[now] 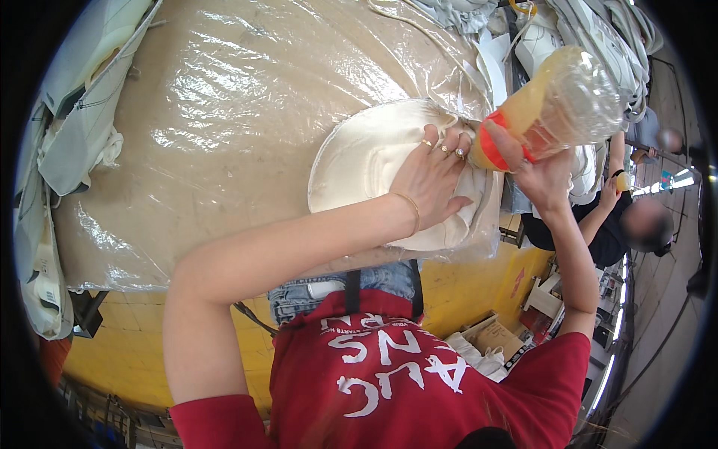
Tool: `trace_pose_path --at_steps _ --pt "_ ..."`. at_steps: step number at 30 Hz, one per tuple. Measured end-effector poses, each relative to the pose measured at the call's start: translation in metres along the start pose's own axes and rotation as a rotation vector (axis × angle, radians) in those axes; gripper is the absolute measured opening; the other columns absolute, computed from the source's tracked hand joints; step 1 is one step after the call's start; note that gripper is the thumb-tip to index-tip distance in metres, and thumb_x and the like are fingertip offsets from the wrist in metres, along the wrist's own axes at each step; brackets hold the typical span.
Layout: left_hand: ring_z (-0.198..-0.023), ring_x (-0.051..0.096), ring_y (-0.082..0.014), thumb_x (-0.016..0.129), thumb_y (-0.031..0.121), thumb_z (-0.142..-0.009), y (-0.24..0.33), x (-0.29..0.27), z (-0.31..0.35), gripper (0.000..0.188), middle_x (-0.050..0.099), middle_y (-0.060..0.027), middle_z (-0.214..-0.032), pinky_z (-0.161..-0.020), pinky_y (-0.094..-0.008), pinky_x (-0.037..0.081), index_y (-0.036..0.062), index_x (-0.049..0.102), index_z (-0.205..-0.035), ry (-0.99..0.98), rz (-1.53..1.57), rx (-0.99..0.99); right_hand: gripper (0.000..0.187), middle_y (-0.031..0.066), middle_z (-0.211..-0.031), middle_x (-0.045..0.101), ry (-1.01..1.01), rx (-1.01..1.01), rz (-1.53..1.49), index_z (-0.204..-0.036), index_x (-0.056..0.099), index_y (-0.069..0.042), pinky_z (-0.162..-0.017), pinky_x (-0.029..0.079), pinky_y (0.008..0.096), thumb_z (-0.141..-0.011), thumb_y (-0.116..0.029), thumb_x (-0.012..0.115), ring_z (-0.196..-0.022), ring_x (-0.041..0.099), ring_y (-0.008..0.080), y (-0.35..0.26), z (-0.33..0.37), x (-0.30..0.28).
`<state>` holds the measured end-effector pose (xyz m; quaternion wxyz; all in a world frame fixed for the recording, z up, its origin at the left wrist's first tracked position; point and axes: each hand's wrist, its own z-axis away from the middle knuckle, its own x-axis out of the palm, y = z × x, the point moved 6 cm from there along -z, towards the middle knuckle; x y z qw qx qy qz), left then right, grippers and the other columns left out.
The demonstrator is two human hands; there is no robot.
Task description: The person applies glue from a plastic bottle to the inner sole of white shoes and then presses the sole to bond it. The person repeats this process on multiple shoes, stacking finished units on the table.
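A cream, rounded fabric piece [351, 165] with stitched edges lies on the plastic-covered table [217, 150]. My left hand [430, 176] presses on its right part, fingers stretched out and somewhat apart, with rings and a thin bracelet on it. In my right hand [544, 178] is a clear plastic bottle [572, 93] with a red band and yellowish contents. The bottle is tilted, its base up to the right and its narrower end down beside my left fingertips. Whether that end touches the fabric is hidden.
Pale stitched pieces [86, 112] are stacked along the left edge, and more pale pieces [598, 45] hang at the upper right. A person in dark clothing [598, 217] works at the right. A cardboard box [497, 337] stands on the yellow floor [479, 288].
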<state>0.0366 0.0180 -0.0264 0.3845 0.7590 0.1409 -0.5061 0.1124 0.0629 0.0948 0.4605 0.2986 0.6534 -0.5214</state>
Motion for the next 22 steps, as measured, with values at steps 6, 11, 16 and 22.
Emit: trace_pose_path --at_steps 6,11,16,22 --pt "-0.135 0.037 -0.0244 0.044 0.057 -0.093 -0.001 0.003 0.001 0.067 0.054 -0.0089 -0.136 -0.114 -0.0458 0.02 0.005 0.051 -0.135 -0.002 0.075 0.015 0.035 0.0146 -0.101 0.07 -0.134 -0.251 0.282 -0.105 0.065 -0.001 -0.08 0.053 0.0382 -0.08 -0.023 0.079 -0.09 0.069 0.0323 -0.012 -0.004 0.015" --pt "-0.132 0.041 -0.0232 0.049 0.053 -0.091 -0.001 0.007 -0.004 0.06 0.055 -0.0085 -0.134 -0.113 -0.0438 0.023 0.0114 0.054 -0.134 -0.111 0.128 0.001 0.066 0.0244 -0.077 0.066 -0.294 0.031 0.162 -0.121 0.04 0.013 -0.068 0.053 0.0429 -0.076 -0.02 0.075 -0.076 0.065 0.0444 0.002 0.0 0.03" --pt "-0.131 0.042 -0.0216 0.055 0.05 -0.086 -0.001 -0.005 -0.003 0.058 0.056 -0.0048 -0.132 -0.111 -0.0433 0.025 0.0136 0.057 -0.131 0.029 0.053 0.005 0.061 0.0242 -0.088 0.069 -0.148 0.115 0.052 -0.124 0.044 0.008 -0.072 0.056 0.0415 -0.08 -0.02 0.076 -0.082 0.068 0.0418 -0.006 0.03 0.028" --pt "-0.134 0.033 -0.0241 0.055 0.052 -0.086 0.0 0.012 -0.012 0.06 0.036 -0.0106 -0.148 -0.104 -0.053 0.028 0.0215 0.051 -0.138 -0.251 0.261 -0.083 0.056 0.0206 -0.122 0.064 -0.195 -0.105 0.359 -0.127 0.047 0.001 -0.09 0.053 0.0359 -0.081 -0.016 0.075 -0.115 0.063 0.0292 -0.011 0.027 0.014"
